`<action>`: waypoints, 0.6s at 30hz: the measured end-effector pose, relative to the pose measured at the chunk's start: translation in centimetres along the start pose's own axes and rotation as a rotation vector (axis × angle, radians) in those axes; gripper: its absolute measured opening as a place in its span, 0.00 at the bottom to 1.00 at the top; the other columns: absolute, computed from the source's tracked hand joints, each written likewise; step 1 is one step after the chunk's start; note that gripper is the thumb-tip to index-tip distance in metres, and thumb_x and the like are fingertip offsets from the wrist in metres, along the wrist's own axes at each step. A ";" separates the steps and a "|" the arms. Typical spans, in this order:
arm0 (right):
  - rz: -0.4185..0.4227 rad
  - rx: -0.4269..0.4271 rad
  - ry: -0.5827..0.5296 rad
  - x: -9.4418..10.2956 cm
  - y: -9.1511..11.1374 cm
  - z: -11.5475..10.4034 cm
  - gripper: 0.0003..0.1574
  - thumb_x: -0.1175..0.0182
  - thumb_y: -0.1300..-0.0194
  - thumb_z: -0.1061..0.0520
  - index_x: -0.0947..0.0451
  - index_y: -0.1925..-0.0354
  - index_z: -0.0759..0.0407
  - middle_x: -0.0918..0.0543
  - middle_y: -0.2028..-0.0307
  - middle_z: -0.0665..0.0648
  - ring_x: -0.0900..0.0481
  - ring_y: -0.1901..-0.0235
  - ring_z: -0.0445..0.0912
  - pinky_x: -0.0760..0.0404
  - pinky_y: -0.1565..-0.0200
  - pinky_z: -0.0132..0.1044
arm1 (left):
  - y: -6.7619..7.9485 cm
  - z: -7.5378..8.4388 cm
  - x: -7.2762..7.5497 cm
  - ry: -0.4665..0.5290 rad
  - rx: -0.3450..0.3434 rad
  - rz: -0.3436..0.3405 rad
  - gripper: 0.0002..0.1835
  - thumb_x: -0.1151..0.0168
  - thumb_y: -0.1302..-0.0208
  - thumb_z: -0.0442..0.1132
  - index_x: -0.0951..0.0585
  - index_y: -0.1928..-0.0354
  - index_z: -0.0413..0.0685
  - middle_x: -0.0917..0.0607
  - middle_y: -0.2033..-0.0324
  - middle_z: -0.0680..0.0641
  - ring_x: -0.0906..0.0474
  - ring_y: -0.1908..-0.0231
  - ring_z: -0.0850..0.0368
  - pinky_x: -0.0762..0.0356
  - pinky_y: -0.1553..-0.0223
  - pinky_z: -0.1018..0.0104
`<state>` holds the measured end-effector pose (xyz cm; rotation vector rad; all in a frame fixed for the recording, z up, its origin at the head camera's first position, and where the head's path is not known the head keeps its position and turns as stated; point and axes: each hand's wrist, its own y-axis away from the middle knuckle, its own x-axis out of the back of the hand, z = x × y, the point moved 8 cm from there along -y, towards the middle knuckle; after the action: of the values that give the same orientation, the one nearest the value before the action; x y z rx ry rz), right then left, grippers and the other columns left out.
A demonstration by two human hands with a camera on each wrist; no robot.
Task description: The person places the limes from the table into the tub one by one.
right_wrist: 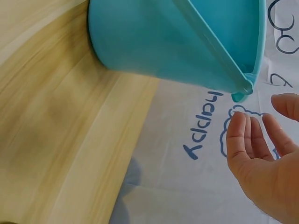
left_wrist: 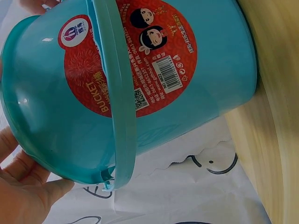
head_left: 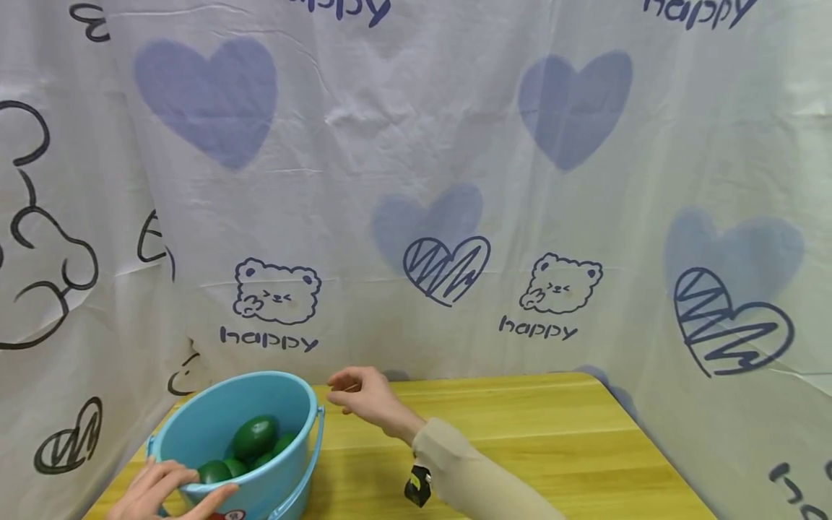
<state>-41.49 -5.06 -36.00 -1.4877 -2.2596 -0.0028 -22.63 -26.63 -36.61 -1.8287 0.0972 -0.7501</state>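
A light blue plastic bucket (head_left: 289, 462) stands at the left of the table, its mouth facing up. Several glossy dark green avocados (head_left: 256, 437) lie inside it. My left hand (head_left: 156, 491) grips the near-left rim, with fingers over the edge and the thumb on the outer wall. The handle (left_wrist: 122, 121) hangs down across a red round label (left_wrist: 173, 60) on the bucket's side. Beyond the bucket's right rim, my right hand (head_left: 370, 397) hovers with relaxed, slightly bent fingers. Nothing lies between those fingers in the right wrist view.
The yellow wood-grain table (head_left: 520, 448) reaches from the bucket to the right. White cloth (head_left: 364, 310) printed with hearts, bears and lettering hangs behind it and on both sides. A black device (head_left: 418, 485) is strapped at my right wrist.
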 end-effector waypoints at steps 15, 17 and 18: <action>-0.038 -0.026 -0.035 0.6 1.9 2.0 0.13 0.36 0.34 0.57 0.18 0.52 0.59 0.15 0.57 0.54 0.18 0.62 0.41 0.15 0.60 0.41 | 0.1 0.0 0.0 -0.012 0.070 0.012 0.20 0.43 0.41 0.71 0.13 0.57 0.74 0.21 0.69 0.54 0.32 0.67 0.60 0.31 0.68 0.67; -0.038 -0.036 -0.037 0.8 2.1 2.2 0.13 0.37 0.33 0.57 0.18 0.52 0.58 0.15 0.56 0.55 0.18 0.61 0.41 0.15 0.60 0.41 | 0.2 -0.2 0.0 -0.014 0.089 0.009 0.21 0.44 0.41 0.72 0.13 0.58 0.75 0.20 0.69 0.54 0.32 0.67 0.60 0.31 0.68 0.68; -0.038 -0.040 -0.037 0.9 2.2 2.4 0.12 0.37 0.33 0.57 0.18 0.52 0.58 0.15 0.56 0.55 0.18 0.61 0.42 0.15 0.60 0.41 | 0.3 -0.3 -0.1 -0.013 0.115 0.014 0.20 0.41 0.43 0.72 0.12 0.59 0.75 0.20 0.70 0.54 0.32 0.68 0.60 0.31 0.67 0.69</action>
<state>-40.69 -2.73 -38.33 -1.4772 -2.3299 -0.0324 -22.77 -26.98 -36.83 -1.7214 0.0569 -0.7197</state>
